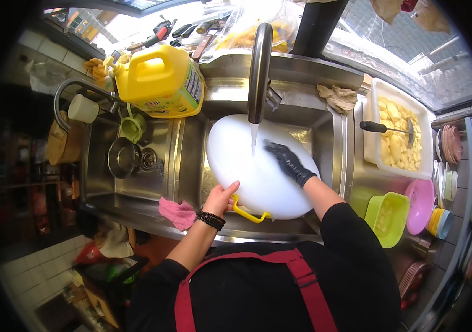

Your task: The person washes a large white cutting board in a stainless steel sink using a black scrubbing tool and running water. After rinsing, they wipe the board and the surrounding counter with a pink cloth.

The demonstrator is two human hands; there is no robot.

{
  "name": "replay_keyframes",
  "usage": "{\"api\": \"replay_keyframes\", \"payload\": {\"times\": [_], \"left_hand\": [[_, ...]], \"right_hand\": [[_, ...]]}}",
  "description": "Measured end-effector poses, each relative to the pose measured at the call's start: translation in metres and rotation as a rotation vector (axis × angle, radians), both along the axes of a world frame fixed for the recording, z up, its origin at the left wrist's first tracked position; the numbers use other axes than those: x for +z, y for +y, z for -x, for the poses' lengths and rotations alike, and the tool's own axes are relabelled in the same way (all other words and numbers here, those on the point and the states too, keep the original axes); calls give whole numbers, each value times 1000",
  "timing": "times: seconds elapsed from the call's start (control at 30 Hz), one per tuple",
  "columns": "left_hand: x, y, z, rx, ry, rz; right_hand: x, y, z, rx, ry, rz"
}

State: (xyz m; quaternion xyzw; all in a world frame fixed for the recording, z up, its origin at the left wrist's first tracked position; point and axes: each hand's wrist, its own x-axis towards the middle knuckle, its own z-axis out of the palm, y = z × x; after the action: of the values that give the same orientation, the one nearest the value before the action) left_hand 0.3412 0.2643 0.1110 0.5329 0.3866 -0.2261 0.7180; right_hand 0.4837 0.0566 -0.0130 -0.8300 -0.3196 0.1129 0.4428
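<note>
A large white oval vessel (240, 166), seen from its smooth outside, lies tilted over the right basin of a steel sink. Water runs onto it from a curved metal faucet (259, 74). My left hand (220, 199), bare with dark beads at the wrist, grips its near rim beside a yellow handle (250, 215); some fingers are hidden behind it. My right hand (287, 161), in a black glove, lies on the white surface right of the stream, slightly blurred, with no tool visible in it. Whether something thin is under the palm cannot be told.
A yellow jug (161, 83) stands behind the divider. The left basin holds a metal bowl (122, 157) and a green strainer (132, 128). A pink cloth (178, 213) lies on the front edge. At right are a tub of cut potatoes (397, 137) and a green basin (387, 220).
</note>
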Motion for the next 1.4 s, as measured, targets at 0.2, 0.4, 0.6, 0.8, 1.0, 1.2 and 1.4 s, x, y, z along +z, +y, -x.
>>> {"api": "replay_keyframes", "payload": {"times": [0.2,0.4,0.6,0.8,1.0,1.2,1.4], "left_hand": [[-24,13,22,85,97,-73],[-62,33,49,147,162,-117],[-70,29,45,87,142,-150],[-85,25,55,64,149,-146],[-85,26,53,60,152,-126],[-86,23,51,43,147,-140],[-89,26,54,30,108,-135]], "right_hand": [[-106,-82,-29,-391,194,409],[-48,10,12,-145,85,-73],[-92,-11,19,-358,164,-108],[20,34,62,172,127,-44],[19,-26,-28,-234,-204,-41],[96,-23,-108,-163,-631,80],[84,-17,-138,-319,-803,470]]}}
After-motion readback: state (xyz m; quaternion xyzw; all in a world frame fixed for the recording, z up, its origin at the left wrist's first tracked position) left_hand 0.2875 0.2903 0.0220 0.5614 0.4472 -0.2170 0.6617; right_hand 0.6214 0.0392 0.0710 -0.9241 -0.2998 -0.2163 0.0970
